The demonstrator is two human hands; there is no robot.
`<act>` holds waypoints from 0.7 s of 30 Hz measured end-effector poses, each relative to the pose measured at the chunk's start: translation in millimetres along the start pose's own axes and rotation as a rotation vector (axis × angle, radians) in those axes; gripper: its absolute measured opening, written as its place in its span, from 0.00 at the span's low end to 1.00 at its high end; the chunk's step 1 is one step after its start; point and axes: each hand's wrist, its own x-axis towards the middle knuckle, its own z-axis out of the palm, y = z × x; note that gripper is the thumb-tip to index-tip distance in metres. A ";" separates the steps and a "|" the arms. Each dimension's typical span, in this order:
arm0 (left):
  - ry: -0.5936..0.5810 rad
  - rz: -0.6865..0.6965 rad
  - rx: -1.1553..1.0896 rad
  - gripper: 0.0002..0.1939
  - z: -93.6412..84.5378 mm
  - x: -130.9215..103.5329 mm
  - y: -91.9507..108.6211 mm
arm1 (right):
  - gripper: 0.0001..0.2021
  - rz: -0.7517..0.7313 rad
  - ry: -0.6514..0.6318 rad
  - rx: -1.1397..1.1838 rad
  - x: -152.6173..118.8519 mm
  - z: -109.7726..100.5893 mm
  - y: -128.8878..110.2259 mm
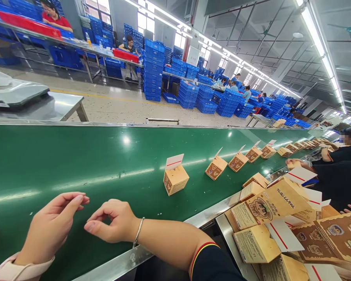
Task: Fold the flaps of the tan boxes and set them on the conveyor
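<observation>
My left hand (51, 226) hovers over the green conveyor belt (76, 156), its thumb pressed against its curled fingers, with nothing visible in the pinch. Facing it, a short gap away, is my right hand (114, 222). Its thumb and fingers bend into a ring whose tips come close together, and I see nothing in it. The nearest item on the belt is a small brown cardboard box (177, 180), right of my hands, its white flap with a red stripe standing up. A second similar box (215, 168) sits farther along.
Several more boxes line the belt toward the far right. A pile of printed cartons (257, 242) lies at right beside the metal belt edge (131, 259). A co-worker in dark clothing (339, 183) stands beyond it. Blue crates (153, 70) are stacked across the aisle.
</observation>
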 end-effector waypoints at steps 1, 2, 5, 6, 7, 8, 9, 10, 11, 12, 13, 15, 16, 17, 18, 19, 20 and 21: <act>-0.002 -0.008 -0.003 0.12 0.3 -0.7 2.5 | 0.18 0.003 -0.001 0.002 0.0 -0.1 -0.2; -0.002 -0.015 -0.004 0.13 0.6 -1.3 4.9 | 0.17 0.007 -0.003 0.003 -0.1 -0.3 -0.2; -0.014 -0.043 0.015 0.14 1.3 -2.5 10.4 | 0.16 0.016 -0.012 0.007 -0.6 -0.9 0.6; -0.020 -0.054 0.022 0.15 1.4 -2.7 11.5 | 0.15 0.012 -0.015 0.010 -0.9 -1.1 1.2; -0.026 -0.060 0.027 0.15 1.6 -2.7 12.2 | 0.14 0.006 -0.016 0.012 -1.3 -1.5 1.8; -0.036 -0.060 0.026 0.16 1.8 -2.6 12.4 | 0.13 -0.001 -0.017 0.014 -1.7 -1.8 2.4; -0.043 -0.051 0.020 0.16 2.1 -2.1 12.0 | 0.13 -0.008 -0.016 0.014 -2.0 -2.2 2.9; -0.049 -0.038 0.014 0.17 2.4 -1.3 11.0 | 0.13 -0.015 -0.016 0.012 -2.4 -2.7 3.3; -0.057 -0.018 0.010 0.17 2.8 -0.1 9.3 | 0.12 -0.021 -0.015 0.009 -2.8 -3.2 3.5; -0.064 0.007 0.005 0.18 3.1 1.4 7.0 | 0.12 -0.029 -0.011 0.006 -3.2 -3.7 3.6; -0.073 0.037 0.003 0.18 3.4 3.2 4.1 | 0.11 -0.036 -0.009 0.002 -3.6 -4.2 3.5; -0.104 0.126 0.007 0.18 3.3 6.4 -3.0 | 0.11 -0.033 -0.011 -0.010 -4.3 -5.6 3.3; -0.120 0.195 0.016 0.18 2.8 7.4 -6.9 | 0.10 -0.023 -0.017 -0.021 -4.7 -6.4 3.4; -0.124 0.286 0.033 0.17 2.1 7.6 -10.5 | 0.10 -0.011 -0.024 -0.034 -5.0 -7.4 3.6; -0.114 0.407 0.062 0.16 1.2 6.9 -13.8 | 0.09 -0.002 -0.027 -0.048 -5.3 -8.7 4.1; -0.093 0.563 0.098 0.14 0.2 5.4 -16.3 | 0.08 0.001 -0.019 -0.058 -5.4 -10.2 4.8; -0.061 0.749 0.138 0.11 -0.9 3.5 -18.0 | 0.07 -0.005 -0.002 -0.064 -5.5 -11.9 5.7; -0.019 0.952 0.172 0.08 -1.8 1.6 -18.6 | 0.07 -0.018 0.022 -0.063 -5.3 -13.9 6.6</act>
